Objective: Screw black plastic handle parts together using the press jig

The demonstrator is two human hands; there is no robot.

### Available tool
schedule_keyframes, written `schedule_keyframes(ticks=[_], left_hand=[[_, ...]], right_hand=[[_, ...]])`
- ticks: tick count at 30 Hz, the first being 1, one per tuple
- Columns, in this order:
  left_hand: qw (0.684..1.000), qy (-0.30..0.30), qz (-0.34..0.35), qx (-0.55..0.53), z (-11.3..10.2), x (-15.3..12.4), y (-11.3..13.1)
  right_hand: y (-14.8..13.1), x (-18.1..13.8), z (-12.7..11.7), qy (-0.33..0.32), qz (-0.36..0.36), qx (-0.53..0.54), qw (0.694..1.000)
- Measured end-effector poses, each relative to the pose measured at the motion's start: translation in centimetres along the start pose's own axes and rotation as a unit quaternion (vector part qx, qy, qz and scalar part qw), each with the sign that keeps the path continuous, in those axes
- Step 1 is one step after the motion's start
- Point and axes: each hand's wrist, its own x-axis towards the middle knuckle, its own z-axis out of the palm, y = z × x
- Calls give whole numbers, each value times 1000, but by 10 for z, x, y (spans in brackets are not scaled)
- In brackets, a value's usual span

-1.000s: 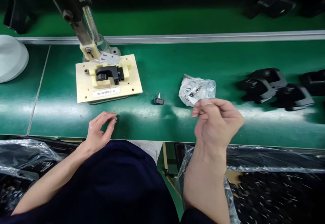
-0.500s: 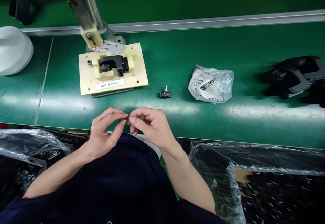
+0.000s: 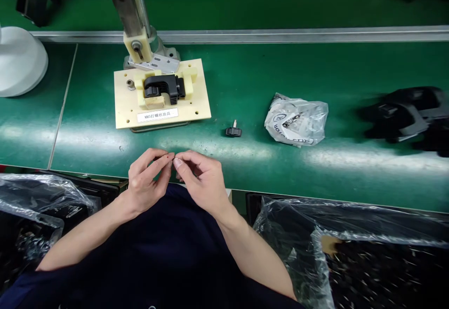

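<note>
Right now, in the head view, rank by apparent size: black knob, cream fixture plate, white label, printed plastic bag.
Largest to smallest:
1. Cream fixture plate
2. Printed plastic bag
3. White label
4. Black knob

I see left hand and right hand meeting at fingertips, each curled into pinch; left forearm and right forearm slant inward, bare.

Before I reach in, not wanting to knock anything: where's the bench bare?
Bare: behind the plastic bag, up to the metal rail; and between the white round object and the cream plate. Crowded: the plate, around its black part; centre front, at left hand and right hand.
</note>
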Motion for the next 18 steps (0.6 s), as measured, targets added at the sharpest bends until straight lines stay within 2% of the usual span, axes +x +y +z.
schedule_keyframes(ticks=[2, 4, 6, 8, 10, 13, 18], left_hand=[[994, 3, -86, -61, -1, 0, 1], [957, 1, -227, -182, -2, 3, 2], [874, 4, -367, -319, -3, 7, 3], [789, 10, -458, -409, -4, 13, 5], [744, 15, -502, -441, -6, 17, 6], [735, 34, -514, -441, -6, 19, 5], [767, 36, -480, -425, -8, 9, 0]], right_hand=[[2, 0, 4, 11, -49, -59, 997], [3, 0, 7, 50, -92, -106, 989], [4, 1, 10, 90, -122, -138, 979], [4, 3, 12, 105, -136, -159, 972], [3, 4, 13, 97, -142, -170, 970], [0, 6, 17, 91, -150, -178, 968], [0, 7, 24, 83, -138, -192, 968]])
